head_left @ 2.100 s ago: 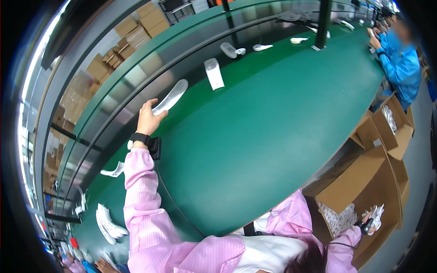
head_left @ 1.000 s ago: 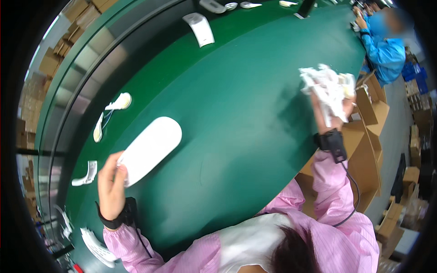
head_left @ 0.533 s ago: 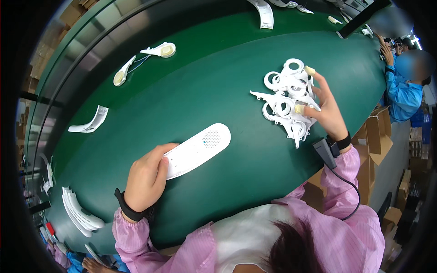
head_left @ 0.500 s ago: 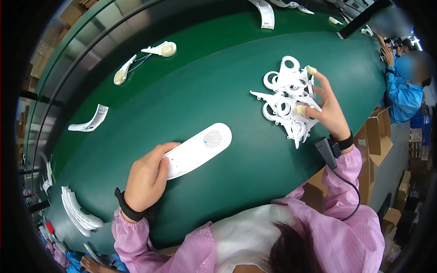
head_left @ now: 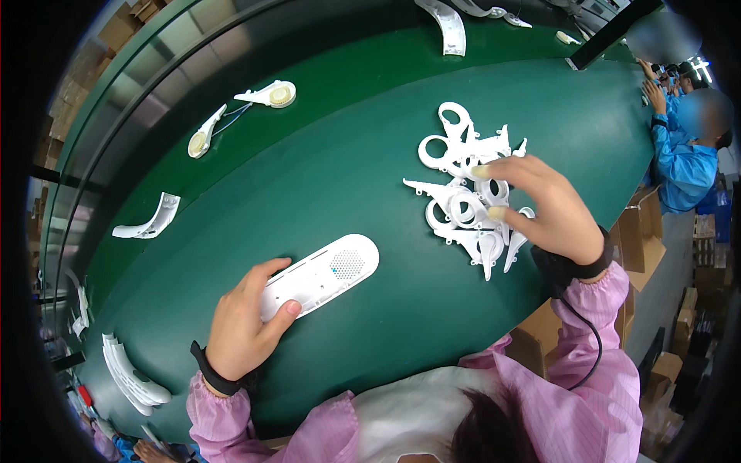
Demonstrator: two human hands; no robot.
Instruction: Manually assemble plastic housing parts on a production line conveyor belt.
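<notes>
My left hand (head_left: 241, 324) grips the near left end of a white, round-ended plastic housing (head_left: 312, 282), its thumb over one long edge and its fingers at the other. The housing has a patch of small holes at its far end, and its recessed face is turned up. Over a loose pile of white ring-shaped plastic parts (head_left: 461, 208) with pointed arms, my right hand (head_left: 552, 204) spreads thumb and forefinger. Yellowish covers sit on those two fingertips, which are at the parts; whether they touch one is hard to tell.
On the green table (head_left: 347, 162), two wired white parts with round yellowish discs (head_left: 279, 94) lie farther back. A curved white piece (head_left: 154, 220) and stacked curved covers (head_left: 133, 378) are at the left. Cardboard boxes (head_left: 641, 231) stand right, near people in blue.
My right hand has moved left and inward over the pile, and parts at its right side have shifted. The housing in my left hand has tilted, showing more of its raised rim.
</notes>
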